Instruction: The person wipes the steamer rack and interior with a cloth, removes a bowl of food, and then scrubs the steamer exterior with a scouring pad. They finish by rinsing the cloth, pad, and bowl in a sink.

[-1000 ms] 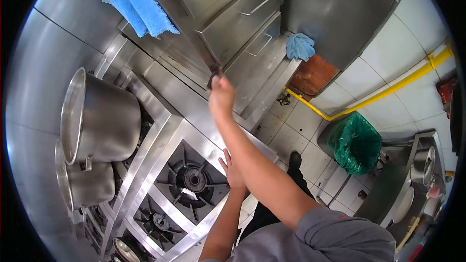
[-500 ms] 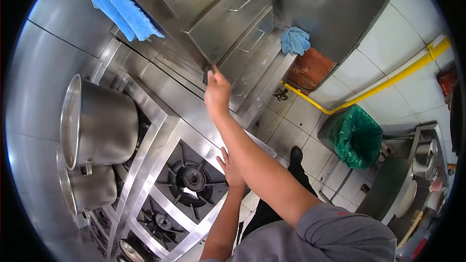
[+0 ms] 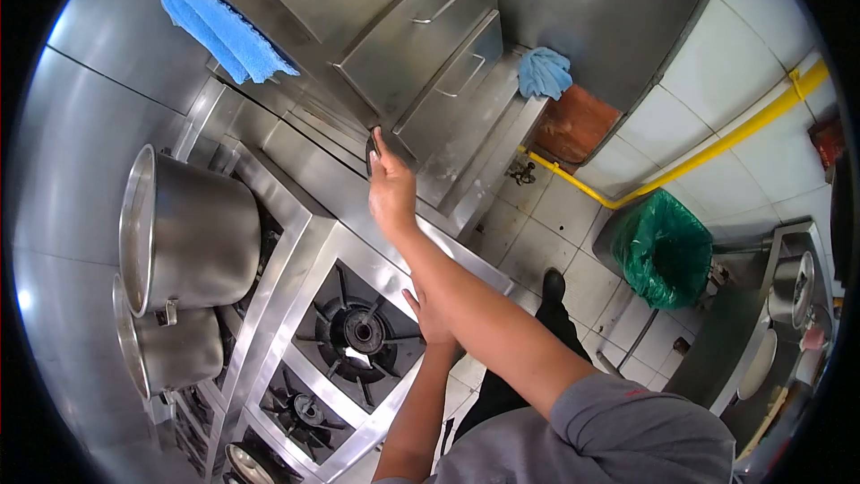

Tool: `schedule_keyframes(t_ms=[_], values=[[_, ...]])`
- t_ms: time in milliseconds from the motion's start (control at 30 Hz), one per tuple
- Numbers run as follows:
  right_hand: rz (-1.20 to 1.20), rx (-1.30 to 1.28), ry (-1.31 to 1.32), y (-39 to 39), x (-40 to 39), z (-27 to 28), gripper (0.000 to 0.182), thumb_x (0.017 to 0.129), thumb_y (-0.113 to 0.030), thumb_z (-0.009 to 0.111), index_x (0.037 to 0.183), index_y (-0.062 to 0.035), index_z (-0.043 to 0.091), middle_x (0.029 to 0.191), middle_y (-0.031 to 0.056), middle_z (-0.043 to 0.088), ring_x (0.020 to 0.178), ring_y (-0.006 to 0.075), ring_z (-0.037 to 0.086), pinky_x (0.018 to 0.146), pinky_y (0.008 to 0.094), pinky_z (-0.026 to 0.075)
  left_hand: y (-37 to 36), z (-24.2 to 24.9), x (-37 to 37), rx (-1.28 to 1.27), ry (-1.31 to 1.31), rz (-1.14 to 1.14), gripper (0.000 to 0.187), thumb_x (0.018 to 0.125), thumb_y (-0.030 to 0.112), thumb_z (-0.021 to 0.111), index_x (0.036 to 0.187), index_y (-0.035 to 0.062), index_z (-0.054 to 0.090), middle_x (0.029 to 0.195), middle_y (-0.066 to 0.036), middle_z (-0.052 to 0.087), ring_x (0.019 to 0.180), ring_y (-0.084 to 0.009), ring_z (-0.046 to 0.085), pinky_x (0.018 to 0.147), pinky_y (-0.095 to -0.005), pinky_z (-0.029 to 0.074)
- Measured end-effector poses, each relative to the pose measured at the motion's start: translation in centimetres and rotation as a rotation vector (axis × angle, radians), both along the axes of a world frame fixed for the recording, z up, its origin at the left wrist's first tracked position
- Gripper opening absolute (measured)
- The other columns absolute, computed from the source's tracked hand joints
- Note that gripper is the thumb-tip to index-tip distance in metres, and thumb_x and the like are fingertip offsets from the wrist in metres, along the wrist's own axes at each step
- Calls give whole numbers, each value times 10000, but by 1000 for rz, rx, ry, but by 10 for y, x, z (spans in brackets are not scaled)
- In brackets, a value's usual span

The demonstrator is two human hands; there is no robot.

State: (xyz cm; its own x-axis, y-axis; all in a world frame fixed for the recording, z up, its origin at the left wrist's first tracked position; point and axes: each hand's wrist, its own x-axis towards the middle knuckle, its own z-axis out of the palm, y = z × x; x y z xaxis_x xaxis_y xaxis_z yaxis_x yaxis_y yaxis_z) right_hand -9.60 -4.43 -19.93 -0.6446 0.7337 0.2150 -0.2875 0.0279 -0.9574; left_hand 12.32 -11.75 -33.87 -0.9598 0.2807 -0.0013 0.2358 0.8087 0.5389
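My right hand [image 3: 392, 193] is stretched out to the lower corner of the stainless steel cabinet [image 3: 358, 103]. Its fingers are closed around a black knob-like piece [image 3: 370, 151], which is mostly hidden by the hand. Closer to me, my left hand [image 3: 434, 315] is beside the front edge of the steel gas stove [image 3: 405, 271], near a round burner [image 3: 363, 330]. The fingers that show are stretched out, and my right forearm hides part of that hand. It holds nothing that I can see.
Two large steel pots [image 3: 202, 237] stand on the left. A blue towel [image 3: 219, 27] hangs from the cabinet, and a light blue cloth [image 3: 544, 73] lies farther right. On the tiled floor stands a bin with a green liner [image 3: 667, 251], below a yellow pipe [image 3: 708, 166].
My right hand has shifted slightly left and down in view, still at the cabinet corner. The whole scene has moved a little as my head turned. My left hand stays near the stove edge.
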Motion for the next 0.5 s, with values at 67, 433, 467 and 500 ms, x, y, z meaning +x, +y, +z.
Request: schedule_keyframes(t_ms=[67, 433, 467, 500], values=[[185, -138, -242, 23, 8, 17, 366, 993, -146, 532, 1359, -128, 540, 873, 21, 691, 714, 53, 424, 718, 195, 422, -5, -9, -3, -477, 46, -129, 685, 897, 397, 471, 1478, 68, 320, 1542, -175, 256, 1464, -395, 76, 1142, -623, 25], [141, -125, -177, 14, 2, 1, 369, 985, -140, 547, 1342, -231, 562, 1017, 89, 674, 806, 85, 524, 829, 231, 439, -9, -27, -6, -169, -24, -66, 707, 901, 416, 465, 1489, 61, 296, 1560, -190, 204, 1466, -392, 74, 1145, -617, 33], [113, -117, -164, 13, 2, 6, 375, 982, -136, 548, 1345, -232, 558, 1044, 99, 672, 814, 103, 547, 852, 240, 443, -9, -34, -6, 199, -114, -6, 711, 901, 420, 465, 1491, 63, 292, 1563, -187, 198, 1466, -390, 70, 1146, -616, 31], [110, -118, -167, 13, -1, 8, 375, 982, -136, 548, 1345, -232, 558, 1044, 99, 672, 814, 103, 547, 852, 240, 443, -8, -33, -6, 197, -118, -9, 711, 901, 420, 465, 1491, 63, 292, 1563, -187, 198, 1466, -390, 70, 1146, -616, 31]])
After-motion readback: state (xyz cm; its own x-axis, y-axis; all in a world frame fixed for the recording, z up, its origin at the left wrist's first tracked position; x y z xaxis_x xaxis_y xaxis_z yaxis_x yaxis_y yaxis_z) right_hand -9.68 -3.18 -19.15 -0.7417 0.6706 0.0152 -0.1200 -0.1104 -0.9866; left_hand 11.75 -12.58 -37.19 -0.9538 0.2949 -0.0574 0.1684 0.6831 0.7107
